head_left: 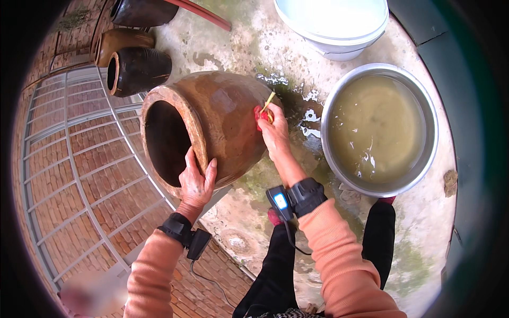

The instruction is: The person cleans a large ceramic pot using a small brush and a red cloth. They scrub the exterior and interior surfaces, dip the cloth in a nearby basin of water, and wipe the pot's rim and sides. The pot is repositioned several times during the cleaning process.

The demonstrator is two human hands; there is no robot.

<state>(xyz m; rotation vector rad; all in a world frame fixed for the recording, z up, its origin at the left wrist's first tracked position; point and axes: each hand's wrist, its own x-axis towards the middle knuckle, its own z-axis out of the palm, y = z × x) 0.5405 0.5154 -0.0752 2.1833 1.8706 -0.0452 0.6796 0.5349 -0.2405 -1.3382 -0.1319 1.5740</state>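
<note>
A large brown glazed clay jar (228, 111) lies tilted on its side, its dark mouth facing left. My left hand (196, 180) grips the jar's thick rim, fingers inside the mouth and thumb on the outer side. Against the jar's right part, near its base, my right hand (275, 132) presses a bunched red cloth (261, 116) with a yellowish strip sticking out of it. The fingers of that hand are closed round the cloth and partly hidden. To the right stands a wide metal basin (327, 153) of cloudy, yellowish water.
A white plastic bucket (339, 45) stands at the far right. Several dark jars, one of them a black jar (140, 71), lie at the far left beside a metal grille (85, 175) over brick paving. A reddish bar (204, 13) lies at the back. The concrete floor (233, 212) is wet in patches.
</note>
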